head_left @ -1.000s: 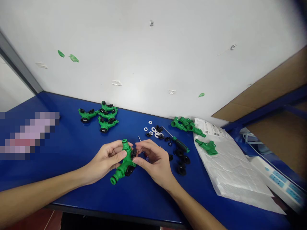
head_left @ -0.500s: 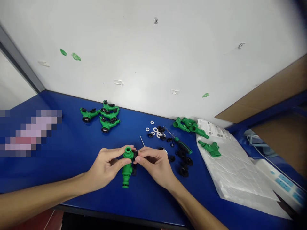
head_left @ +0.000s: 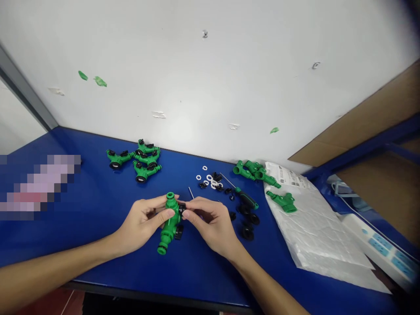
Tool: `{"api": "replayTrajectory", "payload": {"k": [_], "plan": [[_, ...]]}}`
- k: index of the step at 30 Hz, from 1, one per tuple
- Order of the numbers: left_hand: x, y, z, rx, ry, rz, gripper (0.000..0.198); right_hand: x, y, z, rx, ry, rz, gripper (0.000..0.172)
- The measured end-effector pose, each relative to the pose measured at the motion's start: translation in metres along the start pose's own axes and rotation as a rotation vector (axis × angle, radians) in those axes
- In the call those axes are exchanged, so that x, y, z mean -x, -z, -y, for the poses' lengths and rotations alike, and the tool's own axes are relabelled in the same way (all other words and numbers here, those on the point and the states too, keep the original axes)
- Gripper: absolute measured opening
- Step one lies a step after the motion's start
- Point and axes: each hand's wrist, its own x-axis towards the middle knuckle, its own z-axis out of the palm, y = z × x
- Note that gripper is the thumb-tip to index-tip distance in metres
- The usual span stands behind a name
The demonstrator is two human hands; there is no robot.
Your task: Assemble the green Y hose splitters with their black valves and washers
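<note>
Over the blue table [head_left: 98, 210], my left hand [head_left: 144, 223] grips a green plastic hose splitter [head_left: 169, 227] by its upper end, thumb and fingers closed round it. My right hand [head_left: 210, 221] pinches a small black knob [head_left: 181, 209] at the splitter's side. The splitter's lower outlets point down toward the table's front edge.
A cluster of finished green splitters [head_left: 138, 159] lies at the back left. White rings and black small parts [head_left: 211, 180], a green-handled screwdriver [head_left: 243, 197] and black caps [head_left: 247, 223] lie right of my hands. More green bodies [head_left: 256, 170] sit by a white plastic bag [head_left: 315, 218].
The splitter has been turned in my hands, end-on half a second ago and now tilted with its outlets down-left. Both hands stayed on it.
</note>
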Motion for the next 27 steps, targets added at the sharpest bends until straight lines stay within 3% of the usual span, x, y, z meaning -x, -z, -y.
{"api": "replayTrajectory", "payload": {"k": [6,12,16,22,27], "plan": [[-0.0022,0.0022,0.0008,0.159,0.138,0.041,0.042,0.0011,0.0020,-0.0054,0.194,0.246,-0.021,0.012],[-0.0020,0.0013,0.0028,0.366,0.319,0.152,0.048,0.0015,0.0065,-0.0065,0.341,0.401,0.089,0.019],[-0.0002,0.0011,0.0022,0.278,0.261,0.145,0.047,0.0019,0.0059,-0.0048,0.327,0.400,0.102,0.018],[0.0004,0.0012,-0.0019,0.060,0.116,0.139,0.034,0.0005,0.0042,-0.0053,0.192,0.265,0.107,0.015],[0.0008,0.0002,-0.0044,0.090,0.122,0.058,0.037,0.0000,0.0006,-0.0094,0.235,0.312,-0.017,0.015]]}}
